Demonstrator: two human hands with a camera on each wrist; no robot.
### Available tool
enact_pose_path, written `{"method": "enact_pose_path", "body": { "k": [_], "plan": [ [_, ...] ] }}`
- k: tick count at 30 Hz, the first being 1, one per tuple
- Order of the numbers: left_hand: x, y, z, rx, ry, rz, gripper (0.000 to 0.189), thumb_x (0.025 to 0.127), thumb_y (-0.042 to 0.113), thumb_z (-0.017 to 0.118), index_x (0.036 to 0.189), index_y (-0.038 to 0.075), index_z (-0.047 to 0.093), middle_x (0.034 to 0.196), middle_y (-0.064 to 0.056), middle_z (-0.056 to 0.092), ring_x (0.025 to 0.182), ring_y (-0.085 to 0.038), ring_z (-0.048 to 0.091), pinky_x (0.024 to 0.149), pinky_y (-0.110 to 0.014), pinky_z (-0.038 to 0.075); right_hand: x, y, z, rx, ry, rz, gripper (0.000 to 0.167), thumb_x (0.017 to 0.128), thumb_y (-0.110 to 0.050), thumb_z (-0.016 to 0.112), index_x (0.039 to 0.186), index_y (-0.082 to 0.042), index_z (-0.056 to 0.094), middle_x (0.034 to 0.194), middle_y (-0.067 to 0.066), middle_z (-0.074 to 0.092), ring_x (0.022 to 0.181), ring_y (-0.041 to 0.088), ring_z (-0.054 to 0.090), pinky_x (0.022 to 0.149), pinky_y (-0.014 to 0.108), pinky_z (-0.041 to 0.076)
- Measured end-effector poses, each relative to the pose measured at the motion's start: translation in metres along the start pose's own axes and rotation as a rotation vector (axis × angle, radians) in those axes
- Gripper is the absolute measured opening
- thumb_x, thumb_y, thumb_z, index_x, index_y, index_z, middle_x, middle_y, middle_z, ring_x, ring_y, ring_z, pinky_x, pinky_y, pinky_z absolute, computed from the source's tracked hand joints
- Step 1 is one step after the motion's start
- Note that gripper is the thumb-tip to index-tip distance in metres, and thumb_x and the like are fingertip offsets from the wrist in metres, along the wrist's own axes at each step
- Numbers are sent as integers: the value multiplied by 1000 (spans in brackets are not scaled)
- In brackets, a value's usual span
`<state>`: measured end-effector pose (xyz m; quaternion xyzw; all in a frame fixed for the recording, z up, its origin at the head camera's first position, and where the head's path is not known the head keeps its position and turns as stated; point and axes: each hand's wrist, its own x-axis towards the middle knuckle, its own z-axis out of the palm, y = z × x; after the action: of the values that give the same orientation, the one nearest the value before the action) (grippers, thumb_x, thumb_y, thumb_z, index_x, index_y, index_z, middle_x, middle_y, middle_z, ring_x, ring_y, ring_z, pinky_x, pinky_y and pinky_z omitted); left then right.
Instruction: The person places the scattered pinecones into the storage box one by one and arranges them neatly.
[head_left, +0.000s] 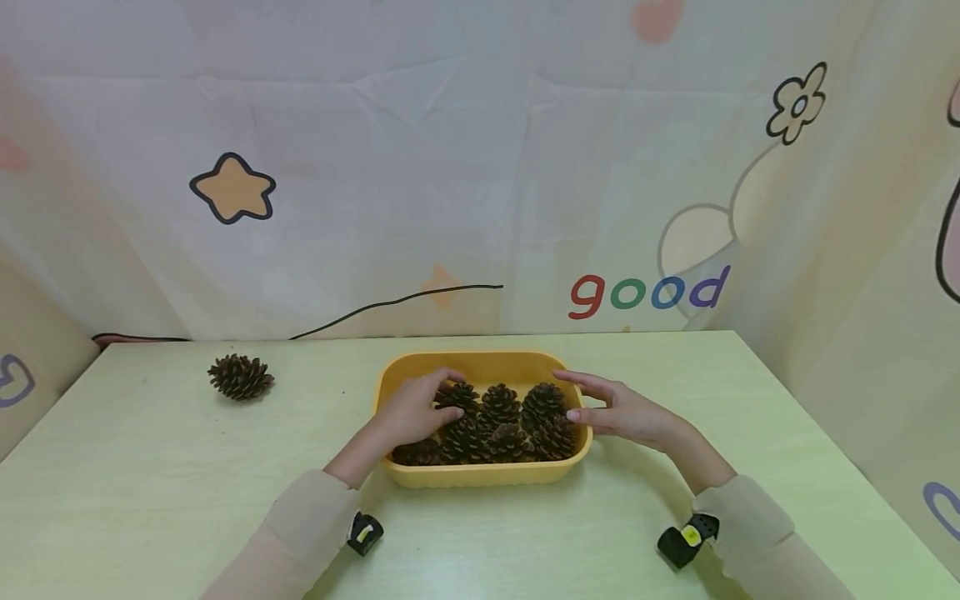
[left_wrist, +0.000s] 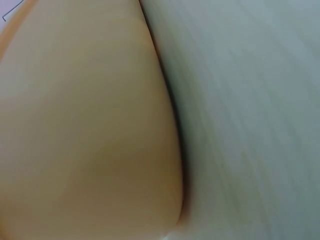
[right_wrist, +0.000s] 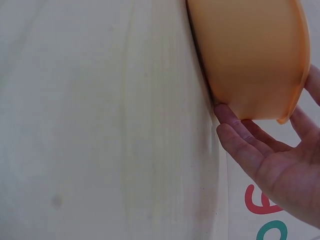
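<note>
A yellow plastic basin [head_left: 480,475] stands on the table with several brown pine cones [head_left: 501,407] inside it. My left hand [head_left: 411,410] reaches over its left side, thumb and fingers bent around a pine cone [head_left: 459,395] at the back left of the pile. At the opposite end, my right hand [head_left: 626,410] holds the basin, its thumb over the rim. The right wrist view has fingers of the right hand [right_wrist: 285,160] low against the basin's outer wall [right_wrist: 250,60]. In the left wrist view only the basin's side [left_wrist: 90,125] and tabletop appear; the left hand is out of sight there.
One more pine cone [head_left: 240,377] lies alone at the table's back left. Pale green tabletop [head_left: 150,483] surrounds the basin. Behind stands a printed cloth backdrop [head_left: 420,183] with a star, a flower and the word "good".
</note>
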<state>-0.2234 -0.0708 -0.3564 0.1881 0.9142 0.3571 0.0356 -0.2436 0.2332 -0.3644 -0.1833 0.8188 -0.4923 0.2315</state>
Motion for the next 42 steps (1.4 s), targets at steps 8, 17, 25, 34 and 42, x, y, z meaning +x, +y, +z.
{"method": "enact_pose_path", "body": {
  "k": [8,17,25,34,42],
  "plan": [
    [1,2,2,-25,-19,-7,43,86,14,63,126,8,49,123,-18,54,44,-11,50,64,-29,48,-1,0,-1,15,2,7,67,87,-28,61,144,-16,27,150,20,9,132,47,18,91,45,45],
    [1,1,-3,-35,-13,-10,45,87,13,63,129,8,48,124,-15,54,85,-26,63,76,-36,51,-1,0,-2,-14,2,2,67,88,-29,61,144,-16,27,150,20,11,130,47,22,91,47,44],
    [-5,-1,-15,-38,23,13,46,87,14,62,129,7,47,123,-16,55,113,-32,51,91,-44,45,-1,-1,-2,-8,-2,0,67,88,-29,61,145,-17,27,150,20,10,131,46,22,92,46,44],
    [-18,-7,-31,-55,103,78,46,85,13,64,128,4,48,117,-19,57,107,-34,55,87,-43,48,0,-1,-1,13,0,4,67,87,-28,61,144,-17,28,150,20,9,130,46,23,90,45,45],
    [-31,-15,-49,-101,167,77,45,84,10,65,126,4,48,114,-19,57,107,-34,56,85,-41,49,0,0,0,3,3,-2,67,87,-28,61,144,-16,28,150,20,11,130,47,22,90,46,45]
  ]
}}
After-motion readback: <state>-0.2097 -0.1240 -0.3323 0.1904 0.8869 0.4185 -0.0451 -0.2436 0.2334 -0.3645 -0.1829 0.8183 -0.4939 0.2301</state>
